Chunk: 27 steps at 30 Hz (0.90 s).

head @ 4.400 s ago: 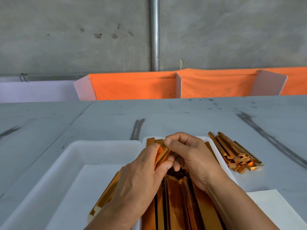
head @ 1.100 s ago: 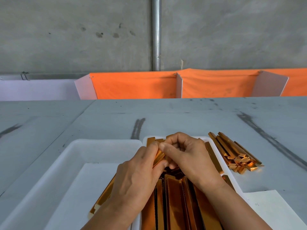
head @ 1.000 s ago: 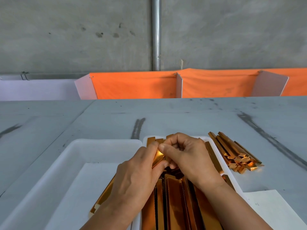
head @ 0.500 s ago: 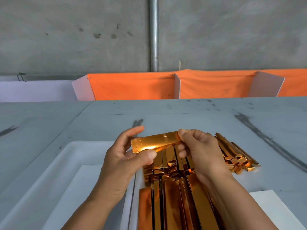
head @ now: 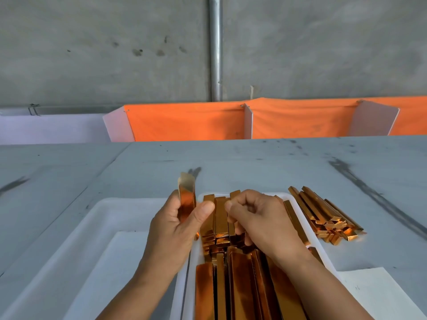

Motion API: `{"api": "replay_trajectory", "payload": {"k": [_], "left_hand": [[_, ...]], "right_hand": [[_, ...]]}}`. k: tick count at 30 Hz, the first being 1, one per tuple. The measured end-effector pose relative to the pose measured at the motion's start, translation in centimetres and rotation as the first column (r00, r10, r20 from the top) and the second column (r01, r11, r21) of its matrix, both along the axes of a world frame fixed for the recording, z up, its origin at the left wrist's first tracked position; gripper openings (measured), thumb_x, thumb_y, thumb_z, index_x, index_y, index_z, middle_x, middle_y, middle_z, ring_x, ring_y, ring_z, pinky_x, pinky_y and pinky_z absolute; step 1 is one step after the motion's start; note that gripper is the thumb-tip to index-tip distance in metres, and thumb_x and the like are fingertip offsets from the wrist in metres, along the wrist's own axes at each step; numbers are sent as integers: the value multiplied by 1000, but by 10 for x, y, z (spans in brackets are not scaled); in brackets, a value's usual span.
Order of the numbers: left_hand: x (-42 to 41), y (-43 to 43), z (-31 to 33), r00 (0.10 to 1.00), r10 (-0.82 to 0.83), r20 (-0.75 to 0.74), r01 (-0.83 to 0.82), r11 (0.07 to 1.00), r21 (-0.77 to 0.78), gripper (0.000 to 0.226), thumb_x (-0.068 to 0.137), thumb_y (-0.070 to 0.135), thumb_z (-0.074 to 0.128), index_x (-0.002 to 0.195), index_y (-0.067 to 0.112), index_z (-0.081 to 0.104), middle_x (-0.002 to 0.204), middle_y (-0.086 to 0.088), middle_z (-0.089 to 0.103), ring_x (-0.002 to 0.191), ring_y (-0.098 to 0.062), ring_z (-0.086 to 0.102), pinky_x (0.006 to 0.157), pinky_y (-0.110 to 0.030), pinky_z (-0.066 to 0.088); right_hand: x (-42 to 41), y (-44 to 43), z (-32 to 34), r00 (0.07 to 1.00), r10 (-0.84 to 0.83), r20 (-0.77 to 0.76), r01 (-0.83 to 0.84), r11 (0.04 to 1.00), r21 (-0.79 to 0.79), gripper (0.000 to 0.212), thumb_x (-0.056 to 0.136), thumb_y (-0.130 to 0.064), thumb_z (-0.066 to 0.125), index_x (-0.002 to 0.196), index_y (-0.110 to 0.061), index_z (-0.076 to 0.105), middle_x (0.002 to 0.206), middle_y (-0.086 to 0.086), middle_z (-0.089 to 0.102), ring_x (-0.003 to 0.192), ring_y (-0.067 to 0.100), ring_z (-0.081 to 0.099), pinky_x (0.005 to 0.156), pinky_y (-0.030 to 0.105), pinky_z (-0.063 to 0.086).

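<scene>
My left hand (head: 175, 229) pinches one gold foil strip (head: 187, 199) between thumb and fingers and holds it upright over the gap between two white trays. My right hand (head: 261, 220) hovers with curled fingers over the right tray (head: 186, 287), which is packed with several gold strips (head: 242, 285). Its fingertips dip among the strips, and whether they grip one is hidden. A pile of folded gold strips (head: 323, 215) lies on the grey table to the right of that tray.
The left white tray (head: 111, 218) holds only a white sheet (head: 115, 273). Another white sheet (head: 374, 292) lies at the lower right. An orange cloth partition (head: 184, 123) with white dividers runs along the table's far edge, before a concrete wall.
Half a second ago both hands held the strip level between them. My right hand has let go and dropped to the tray, and my left hand has turned the strip upright.
</scene>
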State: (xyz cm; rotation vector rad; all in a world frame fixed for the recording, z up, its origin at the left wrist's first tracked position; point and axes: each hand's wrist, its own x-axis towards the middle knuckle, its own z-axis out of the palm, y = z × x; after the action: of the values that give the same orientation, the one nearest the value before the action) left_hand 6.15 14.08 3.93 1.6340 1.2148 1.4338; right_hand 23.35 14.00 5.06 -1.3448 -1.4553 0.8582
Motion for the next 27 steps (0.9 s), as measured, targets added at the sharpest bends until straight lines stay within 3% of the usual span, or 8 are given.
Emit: {"api": "replay_trajectory", "payload": {"k": [3,5,10,13,16,19,23,27], "left_hand": [[2,1,-5,973,103,-208,-104,995,7,48,73,71,47,85,25,49,66,-3,60,66,-3,65,55,-11,48],[3,2,-7,932,170,-320,-164,985,46,46,73,74,40,82,29,42,55,2,47,55,1,57,46,-11,41],[4,3,-10,777,239,-582,-226,969,96,50,71,80,29,75,30,35,57,9,42,47,-6,45,43,-13,29],[6,3,-11,727,230,-647,-242,968,73,47,74,77,32,75,30,31,61,10,42,51,-7,44,48,-14,26],[9,1,-13,686,237,-688,-237,967,97,47,73,78,27,75,31,28,63,12,42,52,-6,44,48,-15,26],[11,-2,-14,665,236,-709,-215,969,121,48,69,81,17,75,34,27,63,12,44,53,-4,45,48,-14,25],[10,-1,-15,622,282,-731,-208,959,193,55,65,82,6,79,33,28,63,12,45,53,-2,46,46,-14,25],[11,-3,-17,556,325,-765,-171,945,277,57,67,82,3,83,33,28,62,14,41,50,-2,42,46,-12,22]], "right_hand": [[-1,-2,2,999,40,-36,-36,995,97,14,92,-32,66,78,-30,68,66,10,65,49,9,54,48,23,48],[-3,-5,2,996,75,-46,-66,983,170,9,90,-33,65,81,-33,68,66,7,63,50,9,52,50,24,47],[-8,-11,4,996,90,-3,-85,945,315,16,91,-21,67,83,-34,72,67,-6,67,57,20,56,54,26,50],[-9,-10,3,997,21,70,-43,947,319,16,91,-21,68,91,-36,72,75,-17,70,65,5,63,61,11,48],[-8,-8,1,988,-49,144,6,959,285,13,91,-24,68,101,-28,76,79,-19,68,74,-4,63,65,7,46],[-7,-7,1,990,-31,137,-4,969,247,12,90,-27,68,98,-32,76,82,-18,67,72,-1,63,62,10,48],[-8,-6,1,996,87,-18,-84,990,111,10,89,-30,69,88,-39,75,95,-16,61,62,2,59,60,15,48],[-6,-1,1,995,50,85,-58,995,85,10,89,-32,69,79,-31,71,103,-13,57,81,7,61,71,25,52]]}}
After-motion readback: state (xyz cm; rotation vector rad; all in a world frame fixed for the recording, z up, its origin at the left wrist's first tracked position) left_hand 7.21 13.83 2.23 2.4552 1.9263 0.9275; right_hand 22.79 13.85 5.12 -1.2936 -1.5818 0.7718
